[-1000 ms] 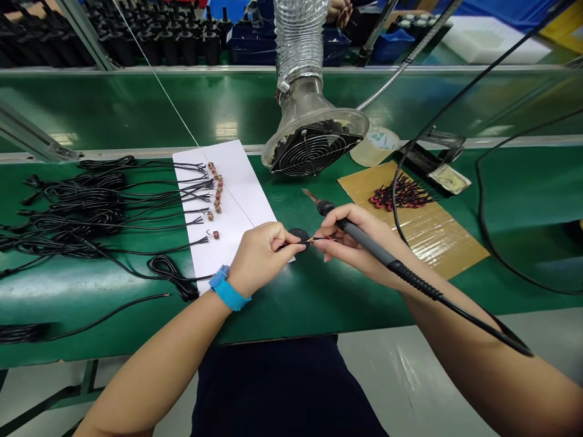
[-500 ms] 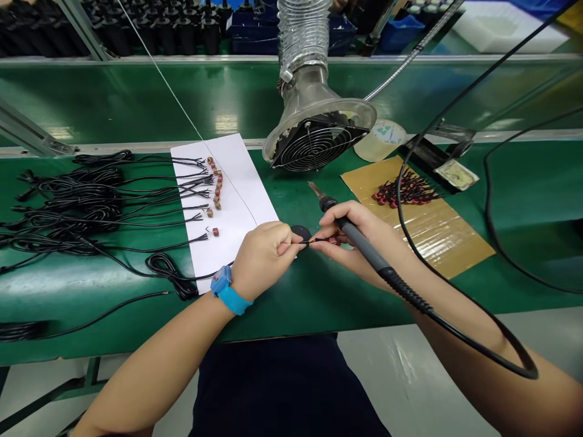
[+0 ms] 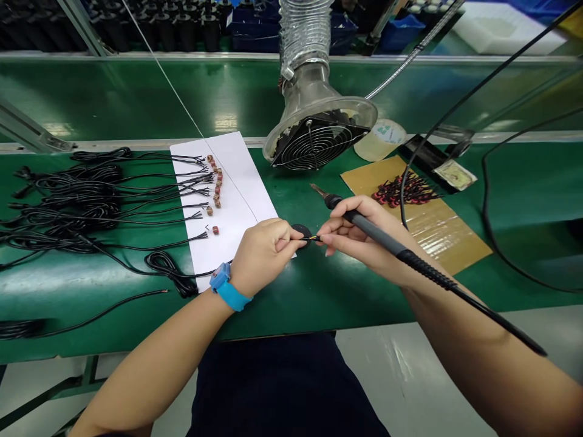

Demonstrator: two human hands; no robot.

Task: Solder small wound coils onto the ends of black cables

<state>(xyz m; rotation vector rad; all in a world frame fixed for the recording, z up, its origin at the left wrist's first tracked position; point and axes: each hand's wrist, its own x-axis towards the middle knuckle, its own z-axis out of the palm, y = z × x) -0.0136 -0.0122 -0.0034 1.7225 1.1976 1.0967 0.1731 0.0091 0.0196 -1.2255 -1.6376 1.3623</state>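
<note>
My left hand point(image 3: 263, 247), with a blue strap on its wrist, pinches the end of a black cable between thumb and forefinger. Thin wires point(image 3: 312, 238), with a bit of orange showing, stretch across the gap to the fingertips of my right hand point(image 3: 362, 233). That hand also carries a soldering iron point(image 3: 380, 235), whose tip points up and left, away from the wires. Whatever small part the right fingertips pinch is mostly hidden. Below the wires lies a dark round disc point(image 3: 300, 230). A thin pale wire point(image 3: 182, 108) runs down to my left hand.
Black cables point(image 3: 91, 197) lie coiled at left, their split ends on white paper point(image 3: 218, 261) beside several copper-wound rings point(image 3: 217, 188). A fan hood point(image 3: 314, 136) hangs ahead. Red-and-black parts point(image 3: 405, 189) sit on brown cardboard point(image 3: 449, 240), near a soldering iron stand point(image 3: 437, 161).
My right hand has shifted slightly right and up, and its fingers have changed position on the wires. The iron's cord has swung down. My left hand is nearly still.
</note>
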